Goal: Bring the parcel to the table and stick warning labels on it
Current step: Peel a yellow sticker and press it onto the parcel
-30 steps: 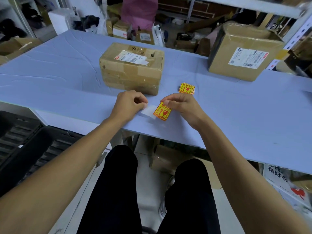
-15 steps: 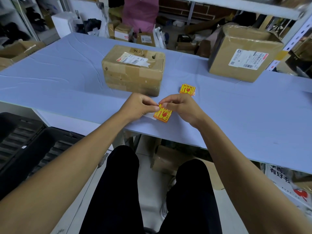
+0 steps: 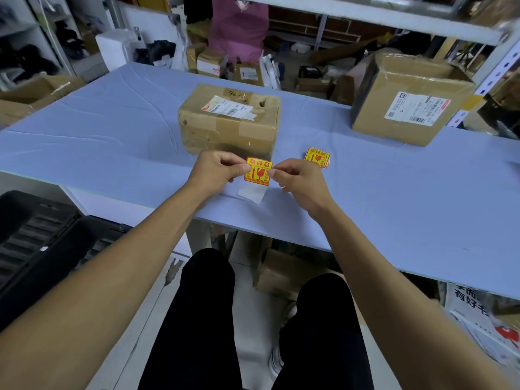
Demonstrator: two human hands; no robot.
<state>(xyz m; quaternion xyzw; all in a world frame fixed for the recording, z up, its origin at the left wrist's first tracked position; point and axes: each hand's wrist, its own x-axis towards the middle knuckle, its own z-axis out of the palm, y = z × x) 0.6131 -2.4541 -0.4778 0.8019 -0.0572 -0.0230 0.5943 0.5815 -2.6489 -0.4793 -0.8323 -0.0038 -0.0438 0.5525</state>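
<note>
Both hands are holding one yellow warning label (image 3: 258, 170) up off the table, face toward the camera. The left hand (image 3: 216, 170) is pinching its left edge between thumb and fingers, and the right hand (image 3: 298, 178) is pinching its right edge the same way, so the label is hanging stretched between them, just in front of the parcel (image 3: 229, 119). The parcel, a brown taped box with a white shipping slip on top, is sitting on the blue table (image 3: 112, 130) near the middle, its near face just behind the label and the knuckles. A white scrap of backing paper (image 3: 251, 194) is lying flat on the table under the hands, close to the near edge. A small stack of more labels (image 3: 317, 158) is resting just right of the parcel's near corner, beside the right hand. A larger box (image 3: 408, 99) is standing well apart at the far right, against the table's back edge. Left of the parcel the tabletop is lying bare out to its left edge; to the right, bare surface is running between the label stack and the right side. The near table edge is crossing just under both forearms.
</note>
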